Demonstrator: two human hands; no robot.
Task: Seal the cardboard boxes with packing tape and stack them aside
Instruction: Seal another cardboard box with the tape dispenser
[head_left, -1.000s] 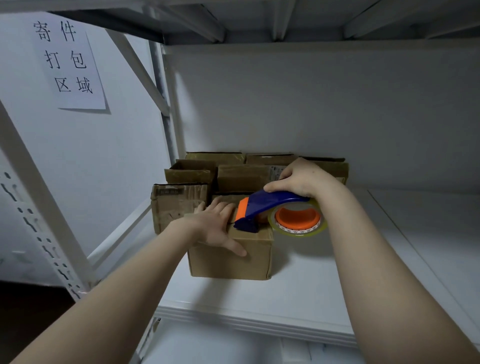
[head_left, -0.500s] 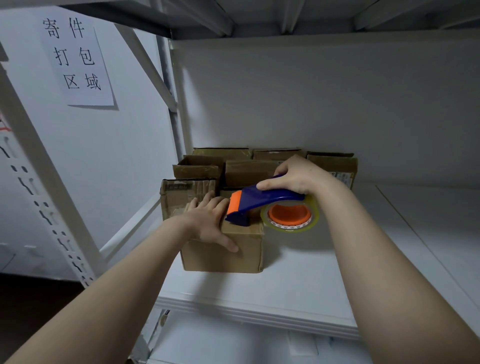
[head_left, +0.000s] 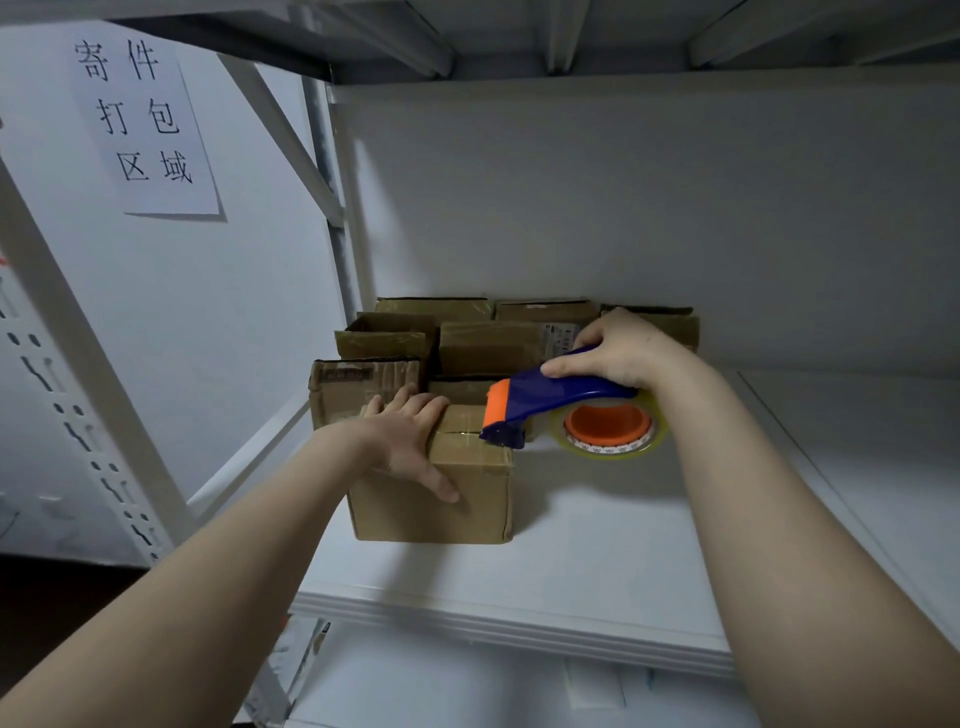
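- My left hand (head_left: 408, 441) lies flat on the small brown cardboard box (head_left: 431, 506) at the front of the white shelf (head_left: 571, 566). Its fingers (head_left: 434, 408) are straight and spread over the top, thumb down the near face, pressing and gripping nothing.
- My right hand (head_left: 618, 353) is curled tight round the handle of the blue tape dispenser with an orange nose (head_left: 545, 397), which carries a roll of clear packing tape on an orange core (head_left: 608, 428).
- What the next move turns on: the dispenser's nose meets the box top at its 3 o'clock edge, just beside my left fingers and at 3 o'clock from them.
- Its long axis runs 9 to 3, in line with the top seam, where a glossy strip seems to lie.
- My right hand is nearer that edge, so I judge it must carry the tape over and down the side, then tear.
- Count: one box under my hand, one dispenser, one roll. Toward 12 o'clock stand more brown cardboard boxes (head_left: 488, 348), at least six, some with flaps up; I cannot tell the exact number.
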